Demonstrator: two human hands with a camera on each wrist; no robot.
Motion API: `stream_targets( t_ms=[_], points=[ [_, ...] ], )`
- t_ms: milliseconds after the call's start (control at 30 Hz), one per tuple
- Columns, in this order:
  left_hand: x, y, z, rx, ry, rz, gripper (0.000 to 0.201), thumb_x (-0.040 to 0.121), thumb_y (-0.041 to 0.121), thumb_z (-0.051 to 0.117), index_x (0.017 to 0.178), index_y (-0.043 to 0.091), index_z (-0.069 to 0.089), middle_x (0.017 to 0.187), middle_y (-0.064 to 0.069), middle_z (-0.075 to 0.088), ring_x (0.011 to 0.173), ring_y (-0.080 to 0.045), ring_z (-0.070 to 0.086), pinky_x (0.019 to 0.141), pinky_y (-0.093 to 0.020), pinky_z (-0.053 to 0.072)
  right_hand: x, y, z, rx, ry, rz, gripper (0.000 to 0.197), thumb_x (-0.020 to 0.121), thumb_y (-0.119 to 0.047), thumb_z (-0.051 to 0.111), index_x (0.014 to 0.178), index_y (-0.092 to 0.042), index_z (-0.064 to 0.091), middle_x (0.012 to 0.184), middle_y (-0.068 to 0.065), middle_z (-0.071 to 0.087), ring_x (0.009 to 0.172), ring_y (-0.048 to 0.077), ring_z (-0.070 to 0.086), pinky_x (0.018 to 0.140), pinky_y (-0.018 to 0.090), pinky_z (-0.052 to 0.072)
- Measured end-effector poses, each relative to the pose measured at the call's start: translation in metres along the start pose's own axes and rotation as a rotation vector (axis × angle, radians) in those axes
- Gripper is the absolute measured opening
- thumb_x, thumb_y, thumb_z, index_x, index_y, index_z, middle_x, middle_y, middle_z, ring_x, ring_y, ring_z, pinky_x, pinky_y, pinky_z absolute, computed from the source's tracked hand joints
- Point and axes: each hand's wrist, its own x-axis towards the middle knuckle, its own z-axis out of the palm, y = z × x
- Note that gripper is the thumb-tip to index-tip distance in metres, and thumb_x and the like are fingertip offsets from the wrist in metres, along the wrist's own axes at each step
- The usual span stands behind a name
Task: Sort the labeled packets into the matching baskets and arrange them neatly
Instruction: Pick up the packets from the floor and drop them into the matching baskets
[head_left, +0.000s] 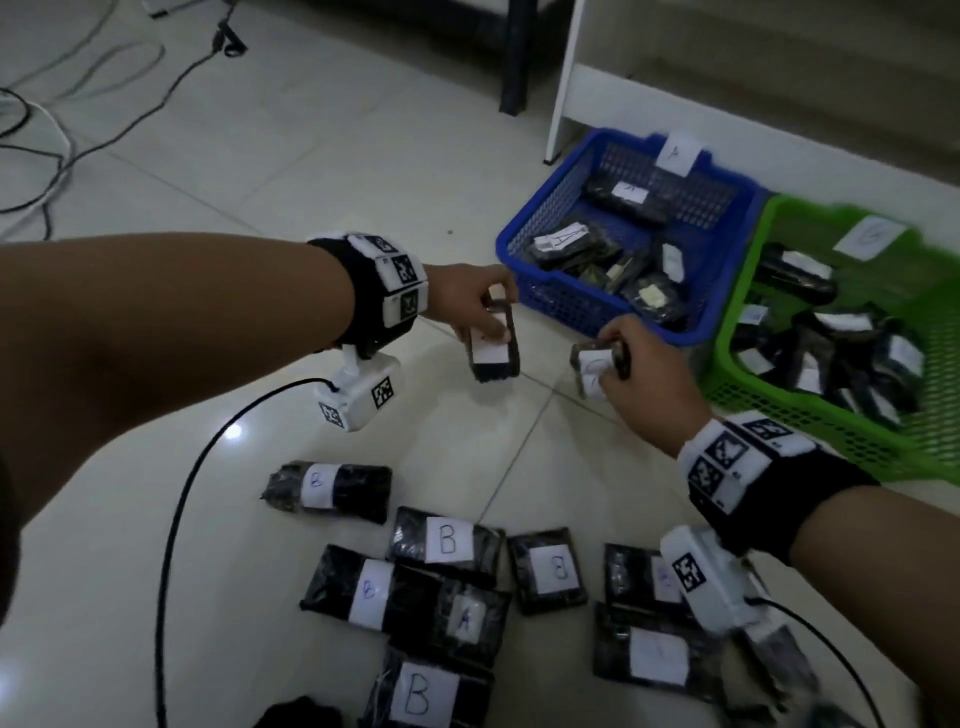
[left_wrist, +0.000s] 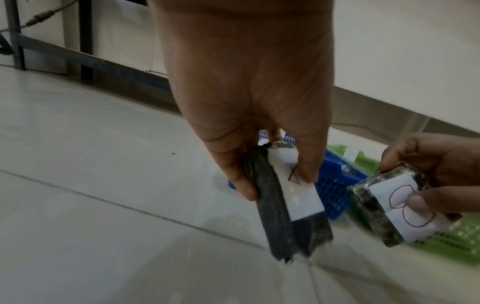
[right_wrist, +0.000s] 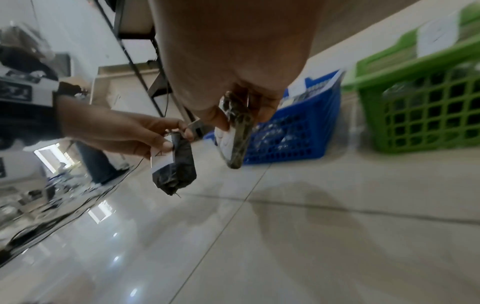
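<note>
My left hand (head_left: 475, 306) grips a dark packet with a white A label (head_left: 492, 349) by its top end, above the floor just left of the blue basket (head_left: 545, 208). The same A packet (left_wrist: 291, 207) hangs from my fingers in the left wrist view, and appears as the A packet (right_wrist: 176, 164) in the right wrist view. My right hand (head_left: 631, 364) pinches a packet labelled B (head_left: 592, 370), seen again as the B packet (left_wrist: 400, 207), close to the green basket (head_left: 737, 332). Both baskets hold several packets. Several labelled packets (head_left: 447, 540) lie on the floor near me.
A paper tag marked A (head_left: 675, 151) stands on the blue basket's far rim; another tag (head_left: 870, 236) sits in the green basket. White furniture panel (head_left: 566, 78) and a dark leg (head_left: 514, 57) stand behind. Cables (head_left: 52, 145) trail at the far left. A black cord (head_left: 182, 499) loops from my left wrist camera.
</note>
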Motion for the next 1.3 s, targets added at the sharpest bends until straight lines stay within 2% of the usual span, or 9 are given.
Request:
stream_targets(
  t_ms=[267, 333, 433, 700, 933, 1033, 1100, 1167, 1300],
  points=[
    [0.054, 0.076, 0.002, -0.667, 0.149, 0.075, 0.022, 0.094, 0.009, 0.042, 0.114, 0.012, 0.051, 0.110, -0.009, 0.056, 0.096, -0.020, 0.060, 0.083, -0.033, 0.056, 0.021, 0.058, -0.090, 0.145, 0.343, 0.247, 0.022, 0.087, -0.004, 0.056, 0.104, -0.012, 0.044, 0.095, 0.006, 0.053, 0.083, 0.024, 0.053, 0.068, 0.029, 0.039],
    [0.072, 0.084, 0.005, -0.641, 0.244, 0.088, 0.017, 0.094, 0.013, 0.048, 0.111, 0.012, 0.050, 0.114, -0.014, 0.057, 0.096, -0.024, 0.059, 0.080, -0.032, 0.054, 0.029, 0.079, -0.106, 0.155, 0.380, 0.331, 0.023, 0.087, -0.004, 0.057, 0.103, -0.010, 0.042, 0.092, 0.010, 0.052, 0.080, 0.026, 0.052, 0.061, 0.028, 0.038],
    [0.100, 0.091, 0.012, -0.518, 0.442, 0.106, 0.014, 0.090, 0.022, 0.060, 0.093, 0.015, 0.049, 0.091, -0.011, 0.055, 0.082, -0.020, 0.053, 0.073, -0.032, 0.044, 0.037, 0.110, -0.125, 0.140, 0.464, 0.420, 0.022, 0.085, -0.002, 0.056, 0.104, -0.008, 0.046, 0.089, 0.013, 0.054, 0.077, 0.025, 0.050, 0.061, 0.030, 0.038],
    [0.170, 0.100, 0.021, -0.219, 0.706, 0.053, 0.033, 0.081, 0.028, 0.071, 0.101, 0.009, 0.052, 0.104, -0.011, 0.061, 0.092, -0.025, 0.059, 0.074, -0.032, 0.047, 0.056, 0.176, -0.142, 0.162, 0.593, 0.537, 0.016, 0.083, -0.003, 0.060, 0.090, -0.016, 0.055, 0.105, 0.014, 0.064, 0.094, 0.029, 0.060, 0.072, 0.025, 0.037],
    [0.199, 0.102, 0.064, 0.141, 0.373, 0.061, 0.043, 0.085, 0.034, 0.065, 0.115, 0.004, 0.058, 0.110, -0.009, 0.063, 0.101, -0.023, 0.057, 0.083, -0.031, 0.046, 0.067, 0.200, -0.118, 0.034, 0.530, 0.593, 0.023, 0.087, -0.009, 0.061, 0.110, -0.007, 0.059, 0.114, 0.019, 0.061, 0.094, 0.030, 0.059, 0.070, 0.028, 0.040],
    [0.200, 0.102, 0.068, 0.288, 0.421, 0.048, 0.052, 0.084, 0.034, 0.066, 0.125, 0.005, 0.054, 0.119, -0.021, 0.054, 0.118, -0.031, 0.045, 0.098, -0.035, 0.038, 0.067, 0.213, -0.106, -0.112, 0.415, 0.576, 0.022, 0.085, -0.012, 0.065, 0.107, -0.009, 0.064, 0.126, 0.019, 0.052, 0.104, 0.036, 0.057, 0.089, 0.034, 0.045],
    [0.200, 0.101, 0.066, 0.209, 0.478, 0.085, 0.055, 0.078, 0.027, 0.072, 0.124, 0.007, 0.050, 0.119, -0.019, 0.051, 0.113, -0.031, 0.047, 0.091, -0.034, 0.040, 0.065, 0.217, -0.101, -0.206, 0.393, 0.544, 0.024, 0.084, -0.015, 0.065, 0.107, -0.009, 0.066, 0.127, 0.019, 0.050, 0.110, 0.039, 0.054, 0.098, 0.040, 0.044],
    [0.200, 0.101, 0.067, 0.172, 0.467, 0.145, 0.046, 0.079, 0.024, 0.071, 0.118, 0.010, 0.050, 0.115, -0.017, 0.053, 0.106, -0.031, 0.052, 0.083, -0.032, 0.041, 0.066, 0.215, -0.100, -0.250, 0.382, 0.489, 0.028, 0.085, -0.018, 0.062, 0.111, -0.008, 0.067, 0.124, 0.020, 0.055, 0.111, 0.039, 0.053, 0.097, 0.042, 0.046],
    [0.192, 0.101, 0.060, 0.362, 0.409, 0.117, 0.038, 0.091, 0.047, 0.049, 0.117, 0.022, 0.061, 0.115, -0.015, 0.057, 0.109, -0.033, 0.054, 0.093, -0.040, 0.045, 0.065, 0.206, -0.099, -0.318, 0.240, 0.499, 0.041, 0.087, -0.037, 0.054, 0.124, -0.019, 0.060, 0.128, 0.015, 0.058, 0.114, 0.038, 0.054, 0.094, 0.049, 0.048]
  ],
)
